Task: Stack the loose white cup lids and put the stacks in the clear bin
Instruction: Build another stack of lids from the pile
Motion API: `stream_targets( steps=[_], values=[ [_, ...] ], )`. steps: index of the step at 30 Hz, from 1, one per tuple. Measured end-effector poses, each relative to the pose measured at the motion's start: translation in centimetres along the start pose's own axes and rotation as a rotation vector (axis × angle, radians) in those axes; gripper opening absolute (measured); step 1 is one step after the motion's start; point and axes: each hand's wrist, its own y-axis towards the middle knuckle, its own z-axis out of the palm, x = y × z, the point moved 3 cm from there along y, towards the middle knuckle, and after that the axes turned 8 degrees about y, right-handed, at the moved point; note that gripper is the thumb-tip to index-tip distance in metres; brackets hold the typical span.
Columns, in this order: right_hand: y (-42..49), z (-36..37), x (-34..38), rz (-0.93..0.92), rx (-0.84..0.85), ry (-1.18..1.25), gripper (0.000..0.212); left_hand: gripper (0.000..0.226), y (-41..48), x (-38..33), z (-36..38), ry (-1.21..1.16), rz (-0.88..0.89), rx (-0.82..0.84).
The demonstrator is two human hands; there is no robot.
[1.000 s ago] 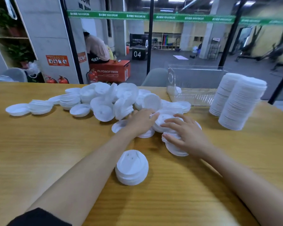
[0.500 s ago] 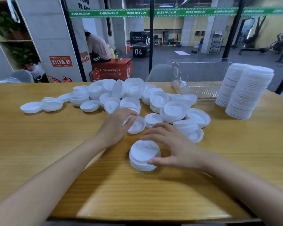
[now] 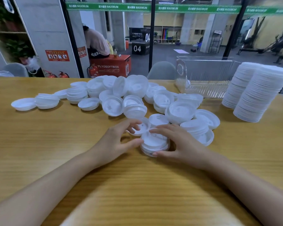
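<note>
1. A small stack (image 3: 153,143) of white cup lids stands on the table (image 3: 55,144), near the middle and between the two hands.
2. The right hand (image 3: 178,142) grasps this stack. Its fingers curve over the top lid and its thumb presses the near base.
3. The left hand (image 3: 116,141) grips a single lid (image 3: 140,128). Its fingers hook the lid's far-left rim, and its thumb lies below, against the left side of the stack.
4. That lid is tilted, and its right edge touches the stack's far-left top edge.
5. Just beyond both hands, the loose lids (image 3: 131,95) spread in a heap from the far left to the right of centre. Some are nested in short piles, some lie hollow side up, and a few lean on edge.
6. The lids are thin, round, shallow plastic with raised rims. They are glossy and slightly translucent.
7. The clear bin (image 3: 203,70) stands at the far right, behind the heap. It is a rectangular box of transparent plastic with a ribbed floor and an oval handle cut-out in its left wall.
8. Two tall stacks (image 3: 260,95) of nested lids stand right of the bin, side by side and leaning a little.
9. The table is smooth, warm-yellow wood with fine straight grain.
</note>
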Motion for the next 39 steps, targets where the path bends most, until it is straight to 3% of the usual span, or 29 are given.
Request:
stream_targets(
  steps=[4, 9, 16, 24, 28, 34, 39],
  values=[
    [-0.4, -0.4, 0.4, 0.002, -0.100, 0.170, 0.051, 0.072, -0.2, -0.5, 0.6, 0.045, 0.047, 0.071],
    [-1.0, 0.0, 1.3, 0.013, -0.058, 0.360, 0.056, 0.075, -0.5, -0.8, 0.7, 0.072, 0.062, 0.076],
    [-1.4, -0.1, 1.3, 0.069, -0.032, 0.422, 0.048, 0.077, -0.9, -1.1, 1.0, 0.123, 0.001, 0.136],
    [-1.7, -1.7, 1.0, 0.166, -0.165, 0.528, 0.041, 0.083, -1.0, -0.9, 1.0, 0.150, -0.043, 0.163],
    [-1.7, -1.9, 0.8, 0.191, -0.208, 0.494, 0.049, 0.082, -1.0, -0.9, 1.1, 0.168, -0.037, 0.166],
    [-1.5, -1.1, 1.0, 0.137, -0.096, 0.544, 0.044, 0.072, -0.8, -1.3, 0.5, 0.027, -0.101, 0.054],
    [-1.6, -0.7, 1.5, 0.062, -0.069, 0.454, 0.051, 0.075, -0.9, -1.7, 0.6, -0.058, -0.119, 0.066]
  ],
)
